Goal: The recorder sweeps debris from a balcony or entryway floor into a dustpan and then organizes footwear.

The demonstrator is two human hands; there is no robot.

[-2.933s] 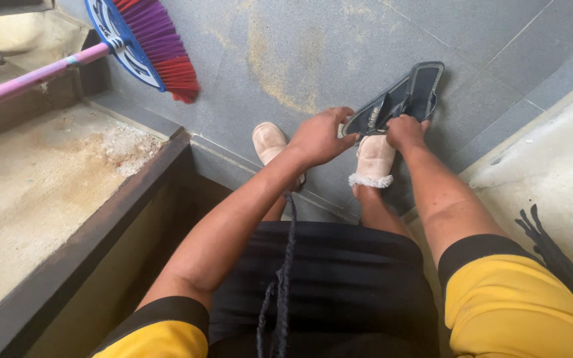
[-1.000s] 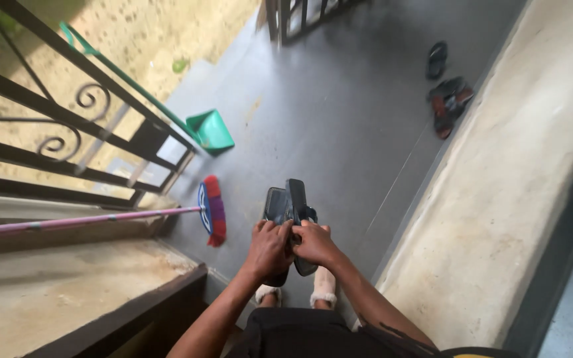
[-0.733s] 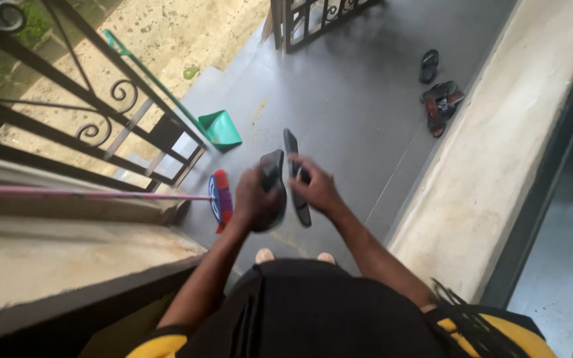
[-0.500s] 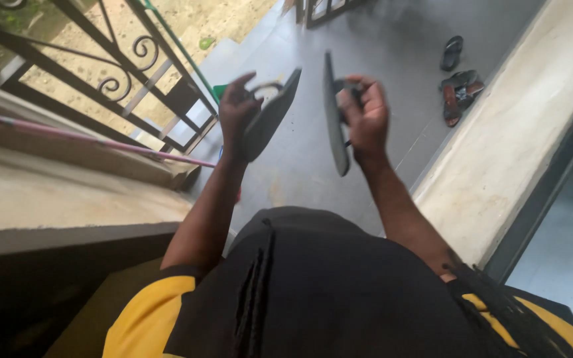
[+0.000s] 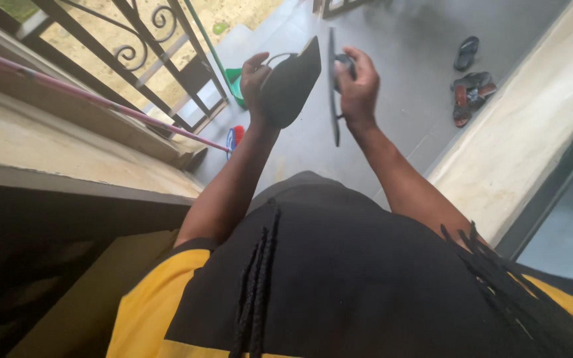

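My left hand grips a dark flat sandal by its strap, sole turned toward the other one. In my right hand is the matching dark sandal, held edge-on and upright. The two soles face each other with a small gap between them, raised in front of me above the grey tiled floor. My black top with yellow sleeves fills the lower part of the view.
A pink-handled broom lies across the concrete ledge at left, its head on the floor. A green dustpan stands by the black iron railing. Other sandals lie by the pale raised kerb at right.
I rose from crouching by my feet. Both hands lifted the pair of sandals off the floor, separated them, one in each hand, and now bring their soles close together.
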